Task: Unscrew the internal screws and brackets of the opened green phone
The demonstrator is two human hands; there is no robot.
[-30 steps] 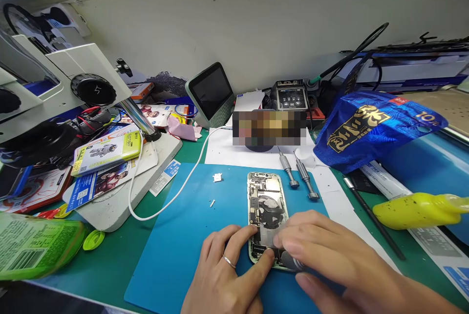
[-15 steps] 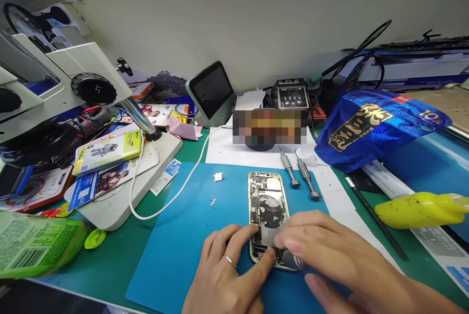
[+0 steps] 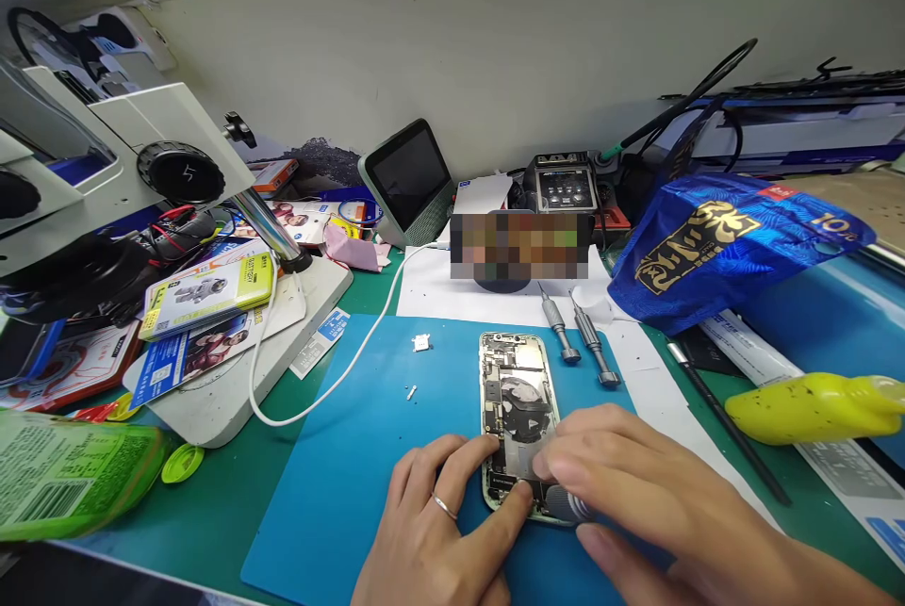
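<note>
An opened smartphone point(image 3: 523, 436) lies on the blue mat point(image 3: 332, 493), its circuit board and inner parts exposed. My left hand point(image 3: 442, 521), a ring on one finger, steadies the phone between index finger and thumb. The index tip presses the left edge, while the thumb lies over the lower part. Over the phone's lower right, my right hand point(image 3: 636, 483) is curled with thumb and fingers around a grey tool with a ribbed handle point(image 3: 566, 504). That tool's tip is hidden. Two grey screwdrivers point(image 3: 561, 328) point(image 3: 595, 342) lie beyond the phone.
Left of the phone are a small metal plate point(image 3: 421, 342) and a tiny part point(image 3: 411, 393). A white cable point(image 3: 353, 366) loops across the mat. A microscope stand point(image 3: 205, 399) stands left; a blue pouch point(image 3: 728, 248) and yellow bottle point(image 3: 813, 408) are right.
My right thumb has shifted slightly left, and the grey ribbed handle shows more clearly beneath the fingers. My left hand and the phone stay almost in place.
</note>
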